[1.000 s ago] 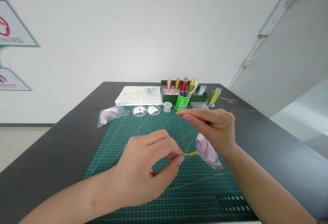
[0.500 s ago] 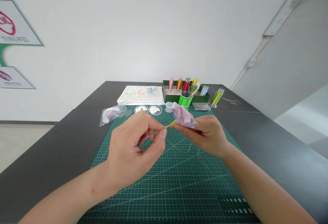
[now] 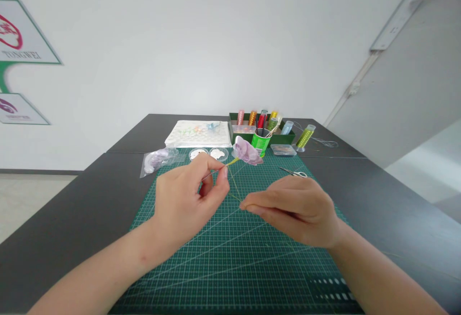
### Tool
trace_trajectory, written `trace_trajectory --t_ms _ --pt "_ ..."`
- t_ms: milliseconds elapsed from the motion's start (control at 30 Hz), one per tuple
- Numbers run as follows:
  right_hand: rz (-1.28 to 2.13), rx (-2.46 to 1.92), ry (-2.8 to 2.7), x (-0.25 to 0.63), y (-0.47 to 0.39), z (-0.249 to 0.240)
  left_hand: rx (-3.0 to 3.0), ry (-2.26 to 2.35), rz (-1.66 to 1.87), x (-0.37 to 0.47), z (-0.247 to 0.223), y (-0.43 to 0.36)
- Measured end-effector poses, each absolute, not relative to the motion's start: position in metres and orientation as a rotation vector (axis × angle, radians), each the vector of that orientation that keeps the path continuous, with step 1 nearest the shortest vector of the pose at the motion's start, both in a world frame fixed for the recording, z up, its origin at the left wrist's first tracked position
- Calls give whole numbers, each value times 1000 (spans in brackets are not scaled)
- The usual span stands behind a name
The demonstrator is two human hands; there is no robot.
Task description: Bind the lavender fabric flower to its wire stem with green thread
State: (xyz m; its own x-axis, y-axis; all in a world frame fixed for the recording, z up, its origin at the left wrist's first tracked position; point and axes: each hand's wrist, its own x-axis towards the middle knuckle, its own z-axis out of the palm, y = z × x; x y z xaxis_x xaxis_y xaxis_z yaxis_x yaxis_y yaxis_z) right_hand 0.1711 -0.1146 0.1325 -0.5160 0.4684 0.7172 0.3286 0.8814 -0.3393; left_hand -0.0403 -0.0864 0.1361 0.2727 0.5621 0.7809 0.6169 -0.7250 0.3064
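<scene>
A pale purple fabric flower (image 3: 247, 151) points up and to the right on a thin stem (image 3: 232, 162) wrapped in yellow-green. My left hand (image 3: 190, 195) pinches that stem between thumb and forefinger, with bare wire showing behind the fingers. From the stem a fine yellow-green thread (image 3: 235, 184) runs down to my right hand (image 3: 291, 209), whose thumb and fingertips are closed on it. Both hands are held above the green cutting mat (image 3: 201, 267). Small scissors (image 3: 294, 173) lie on the mat just beyond my right hand.
At the back stand a white stack of sheets (image 3: 198, 135), a dark green box (image 3: 242, 138) of thread spools, a green can (image 3: 260, 143) of tools and a yellow-green spool (image 3: 305, 138). A plastic bag (image 3: 157, 160) and small round dishes (image 3: 218, 154) lie nearer.
My right hand has left the flower and moved down and right, drawing the thread taut. The flower has shifted slightly left and up. The scissors have come into view.
</scene>
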Motion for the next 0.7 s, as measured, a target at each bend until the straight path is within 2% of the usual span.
trace_trajectory --t_ms 233,433,500,567,700 --pt "234 -538 -2139 170 -121 136 -2441 -1111 -1449 -37 132 -88" --pt "273 -613 -2165 171 -119 135 -2584 -1239 -1602 -38 137 -90" --pt "538 -780 -2172 175 -113 136 -2636 -1278 -1701 -39 138 -90" --pt "953 -964 -2112 181 -102 137 -2675 -1295 -1836 -39 138 -90" --pt "1629 -954 -1853 195 -71 126 -2720 -1300 -2061 -41 139 -91"
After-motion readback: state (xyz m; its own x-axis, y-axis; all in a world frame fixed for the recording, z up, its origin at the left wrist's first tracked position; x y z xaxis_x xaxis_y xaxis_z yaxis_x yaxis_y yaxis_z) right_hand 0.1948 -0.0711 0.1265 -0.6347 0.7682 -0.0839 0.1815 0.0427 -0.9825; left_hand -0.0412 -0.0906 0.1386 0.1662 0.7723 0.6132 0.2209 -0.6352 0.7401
